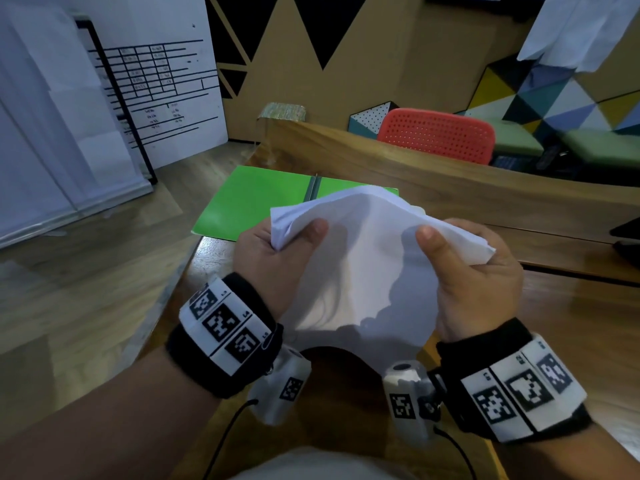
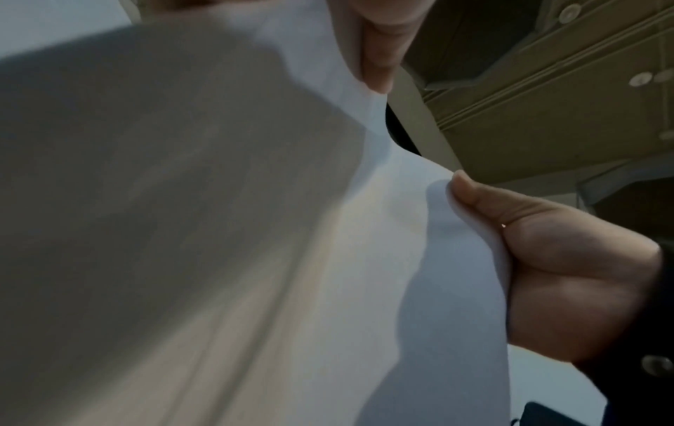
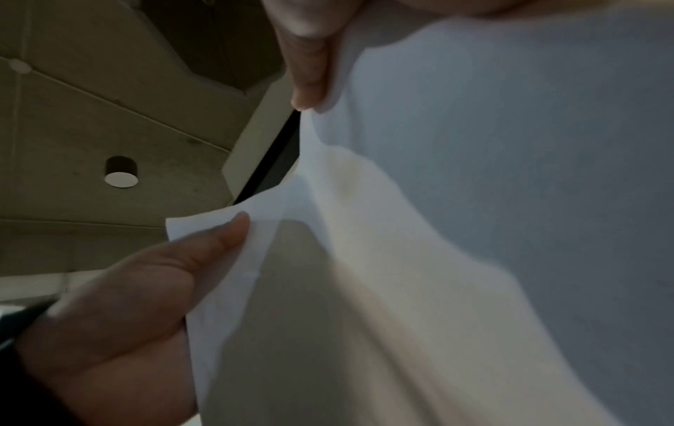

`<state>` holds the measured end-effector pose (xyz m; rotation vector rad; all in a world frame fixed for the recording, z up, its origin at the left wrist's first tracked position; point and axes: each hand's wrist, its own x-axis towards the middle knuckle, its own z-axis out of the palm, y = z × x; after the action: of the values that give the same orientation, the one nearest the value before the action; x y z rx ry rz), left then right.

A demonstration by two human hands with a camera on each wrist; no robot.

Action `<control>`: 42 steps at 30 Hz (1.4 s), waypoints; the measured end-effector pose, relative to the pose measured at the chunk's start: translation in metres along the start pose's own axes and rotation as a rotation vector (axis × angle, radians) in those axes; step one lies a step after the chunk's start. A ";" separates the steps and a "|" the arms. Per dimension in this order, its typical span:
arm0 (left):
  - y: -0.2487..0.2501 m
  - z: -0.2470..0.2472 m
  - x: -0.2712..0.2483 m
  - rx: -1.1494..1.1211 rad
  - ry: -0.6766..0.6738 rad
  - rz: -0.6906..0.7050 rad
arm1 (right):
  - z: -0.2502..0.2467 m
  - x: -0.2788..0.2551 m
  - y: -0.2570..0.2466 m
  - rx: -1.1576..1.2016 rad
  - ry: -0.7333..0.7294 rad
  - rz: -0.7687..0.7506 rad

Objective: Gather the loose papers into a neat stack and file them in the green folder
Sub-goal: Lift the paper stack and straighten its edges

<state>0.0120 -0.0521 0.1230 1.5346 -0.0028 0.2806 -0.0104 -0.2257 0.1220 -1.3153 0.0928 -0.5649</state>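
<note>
A sheaf of white papers [image 1: 363, 265] is held in the air above the desk, bowed downward in the middle, its edges uneven. My left hand [image 1: 277, 247] grips its left edge with the thumb on top and the fingers underneath. On the opposite edge, my right hand [image 1: 460, 258] holds it the same way. The left wrist view shows the papers [image 2: 328, 259] pinched under the left thumb [image 2: 547, 253]. In the right wrist view the right thumb [image 3: 164, 273] presses on the papers [image 3: 474, 230]. Beyond the papers, the green folder [image 1: 249, 199] lies open flat on the desk, partly hidden by them.
The wooden desk [image 1: 571, 323] ends at a raised wooden partition [image 1: 415, 174], with a red perforated chair [image 1: 440, 133] behind it. A whiteboard with a drawn table [image 1: 162, 91] leans on the floor at the left. A dark object [image 1: 627, 237] sits at the right edge.
</note>
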 end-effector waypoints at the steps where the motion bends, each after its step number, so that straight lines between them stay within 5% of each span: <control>1: -0.003 -0.001 -0.002 0.047 0.005 -0.029 | 0.000 -0.001 0.004 -0.002 0.010 0.021; 6: -0.012 -0.005 -0.009 0.219 0.021 -0.166 | -0.002 0.002 0.013 0.021 0.004 0.151; 9: -0.001 -0.006 -0.004 0.234 -0.019 -0.113 | -0.006 0.011 0.004 0.008 0.008 0.108; 13: 0.010 -0.008 0.010 0.311 -0.076 0.081 | -0.009 0.017 -0.022 -0.573 0.082 -0.308; 17: 0.025 0.000 0.008 0.452 -0.269 0.323 | 0.011 0.009 -0.035 -0.864 -0.279 -0.697; 20: 0.028 0.005 0.007 0.512 -0.441 0.449 | 0.016 0.011 -0.036 -0.667 -0.400 -0.589; 22: 0.024 0.002 0.013 0.533 -0.488 0.409 | 0.011 0.012 -0.037 -0.565 -0.397 -0.507; 27: 0.000 -0.043 0.041 0.793 -0.527 -0.005 | -0.020 0.027 -0.050 -0.209 -0.252 -0.301; 29: -0.010 -0.067 0.052 0.704 -0.502 -0.126 | -0.033 0.031 -0.049 -0.139 -0.189 -0.205; 35: -0.035 -0.065 0.048 -0.366 -0.241 -0.283 | -0.036 0.032 -0.012 -0.066 0.035 0.002; 37: -0.037 -0.051 0.040 -0.378 -0.101 -0.302 | -0.032 0.028 -0.001 -0.074 0.111 -0.008; 39: -0.044 -0.046 0.035 -0.154 0.057 -0.257 | -0.029 0.022 0.010 -0.088 0.145 0.002; 42: -0.055 -0.038 0.027 0.051 0.084 -0.162 | -0.028 0.012 0.027 -0.120 0.158 0.071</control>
<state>0.0418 -0.0101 0.0723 1.5629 0.1956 0.2173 -0.0011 -0.2526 0.0919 -1.3759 0.3067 -0.6095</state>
